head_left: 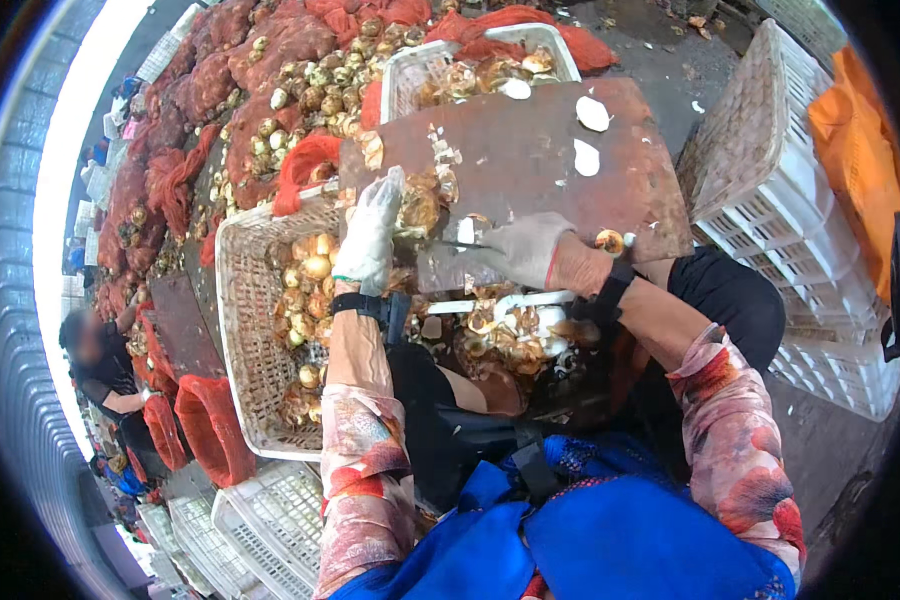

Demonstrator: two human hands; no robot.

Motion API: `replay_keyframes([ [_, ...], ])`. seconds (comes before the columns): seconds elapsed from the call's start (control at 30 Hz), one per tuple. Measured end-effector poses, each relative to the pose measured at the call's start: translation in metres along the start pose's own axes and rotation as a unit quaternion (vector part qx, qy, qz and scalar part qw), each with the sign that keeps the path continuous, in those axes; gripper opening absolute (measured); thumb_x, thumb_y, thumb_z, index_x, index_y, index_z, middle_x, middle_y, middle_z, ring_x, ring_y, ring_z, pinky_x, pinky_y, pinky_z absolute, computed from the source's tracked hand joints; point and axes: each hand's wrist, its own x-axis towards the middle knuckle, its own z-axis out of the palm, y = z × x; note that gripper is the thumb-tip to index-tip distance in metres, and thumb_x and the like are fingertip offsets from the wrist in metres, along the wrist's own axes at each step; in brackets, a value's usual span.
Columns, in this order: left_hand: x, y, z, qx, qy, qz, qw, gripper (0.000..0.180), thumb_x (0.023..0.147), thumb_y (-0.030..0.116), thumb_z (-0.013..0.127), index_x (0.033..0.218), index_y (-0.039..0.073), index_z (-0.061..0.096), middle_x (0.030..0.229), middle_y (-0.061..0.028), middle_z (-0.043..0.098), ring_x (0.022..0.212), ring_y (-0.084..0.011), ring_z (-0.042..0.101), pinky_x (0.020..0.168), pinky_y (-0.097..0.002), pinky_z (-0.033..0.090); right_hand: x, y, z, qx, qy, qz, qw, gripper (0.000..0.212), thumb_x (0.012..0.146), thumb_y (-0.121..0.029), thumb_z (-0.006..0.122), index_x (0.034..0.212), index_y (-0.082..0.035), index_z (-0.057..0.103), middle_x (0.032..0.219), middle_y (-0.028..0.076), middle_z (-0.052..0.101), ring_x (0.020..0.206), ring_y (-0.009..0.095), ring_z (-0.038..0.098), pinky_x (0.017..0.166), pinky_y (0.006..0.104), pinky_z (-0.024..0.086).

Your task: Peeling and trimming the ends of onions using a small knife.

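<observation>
My left hand [370, 235], in a white glove, is at the near left edge of a brown cutting board [530, 150]. Its fingers stretch forward beside a clump of brown onion skin [422, 205]; whether they touch it I cannot tell. My right hand [530, 247], gloved too, is closed around what looks like a knife [460, 268], its broad grey blade pointing left over the board's near edge. A small white onion piece [467, 230] sits by the blade. Two white onion pieces [591, 114] lie farther up the board. A cut onion end [609, 241] rests right of my right hand.
A white crate of onions [270, 215] stands at left, another crate [400, 85] beyond the board. Peelings and white pieces [515, 335] lie below the board. Stacked crates [770, 190] stand at right. Red net sacks [210, 90] fill the far left; a person [110, 370] works there.
</observation>
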Motion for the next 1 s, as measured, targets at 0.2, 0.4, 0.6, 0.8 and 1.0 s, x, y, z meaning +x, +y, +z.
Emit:
replay_keyframes([
  [0.2,0.004,-0.010,-0.003,-0.024,0.004,-0.015,1.000,0.049,0.100,0.026,0.041,0.145,0.007,0.038,0.146,-0.0119,0.040,0.136,-0.0229,0.035,0.114,-0.0340,0.025,0.016,0.002,-0.016,-0.017,-0.029,0.026,0.999,0.036,0.095,-0.031,0.040,0.124,-0.017,0.057,0.096,0.017,0.069,0.085,0.037,0.067,0.076,0.0477,0.053],
  [0.4,0.007,-0.030,-0.009,0.069,-0.027,0.057,0.996,0.044,0.102,0.013,0.035,0.146,0.011,0.037,0.145,-0.0157,0.041,0.136,-0.0290,0.036,0.114,-0.0361,0.027,0.019,0.002,-0.029,-0.033,-0.065,0.019,0.997,0.038,0.098,-0.037,0.036,0.126,-0.022,0.056,0.102,0.015,0.069,0.090,0.037,0.066,0.081,0.0479,0.051],
  [0.6,-0.005,0.010,0.001,-0.222,0.061,-0.104,0.968,0.062,0.093,0.044,0.058,0.137,0.002,0.046,0.138,-0.0095,0.047,0.129,-0.0182,0.041,0.110,-0.0329,0.029,0.014,0.005,-0.020,-0.045,-0.039,0.042,0.997,0.037,0.099,-0.039,0.038,0.128,-0.023,0.055,0.099,0.016,0.069,0.084,0.036,0.067,0.073,0.0468,0.053],
  [0.8,-0.003,0.008,0.004,-0.190,0.026,-0.032,0.981,0.056,0.094,0.038,0.059,0.135,0.001,0.048,0.133,-0.0076,0.051,0.123,-0.0150,0.045,0.106,-0.0300,0.033,0.032,0.010,-0.005,-0.018,-0.047,0.026,0.998,0.040,0.096,-0.042,0.040,0.124,-0.020,0.058,0.096,0.018,0.068,0.086,0.038,0.065,0.076,0.0474,0.051],
  [1.0,-0.001,0.016,0.002,-0.163,0.015,-0.030,0.986,0.046,0.097,0.032,0.056,0.130,0.001,0.053,0.128,-0.0095,0.054,0.120,-0.0167,0.048,0.105,-0.0302,0.035,0.057,0.014,-0.011,0.010,-0.090,-0.089,0.992,0.045,0.094,-0.043,0.039,0.115,-0.011,0.062,0.102,0.021,0.066,0.096,0.040,0.062,0.084,0.0458,0.048],
])
